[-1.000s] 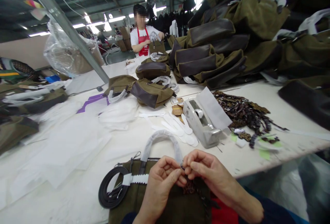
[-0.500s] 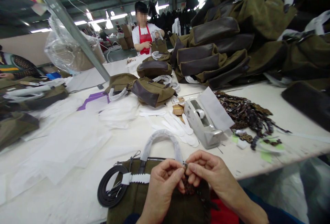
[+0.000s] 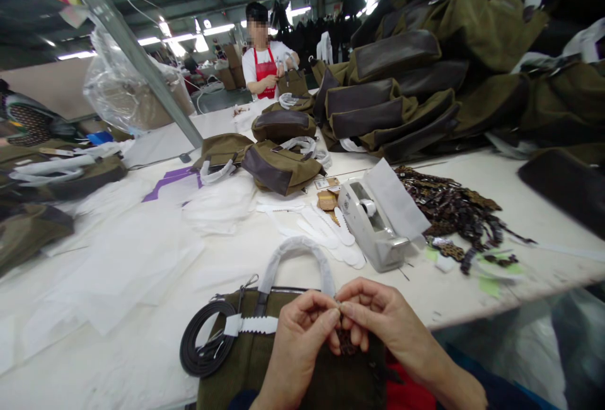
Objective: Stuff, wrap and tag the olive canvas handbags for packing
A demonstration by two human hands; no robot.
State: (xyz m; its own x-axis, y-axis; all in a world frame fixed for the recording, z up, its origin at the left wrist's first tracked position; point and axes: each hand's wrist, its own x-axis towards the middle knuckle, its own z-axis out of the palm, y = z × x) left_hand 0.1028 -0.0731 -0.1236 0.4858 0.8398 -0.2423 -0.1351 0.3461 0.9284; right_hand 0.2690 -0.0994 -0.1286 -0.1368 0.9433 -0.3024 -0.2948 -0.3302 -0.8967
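Note:
An olive green handbag [image 3: 246, 359] lies on the table right in front of me. Its handle [image 3: 293, 247] stands up, wrapped in white film. A coiled black strap [image 3: 190, 342], held by a white notched paper band [image 3: 258, 325], rests on its left side. Over the bag's upper edge, near the handle's right end, my left hand [image 3: 305, 331] and my right hand [image 3: 378, 315] meet with fingertips pinched together. From between them a small dark brown patterned piece [image 3: 347, 339] hangs down, partly covered by the fingers. What exactly the fingertips grip at its top is too small to see.
A grey tape dispenser [image 3: 378, 233] stands beyond my hands, beside a heap of brown patterned strips [image 3: 454, 208]. White paper sheets [image 3: 113, 259] spread at left. More olive bags [image 3: 387, 101] are piled at right. A person in a red apron [image 3: 265, 70] works across the table.
My right hand has moved slightly left, so its fingertips now meet those of my left hand. The bag stays in place.

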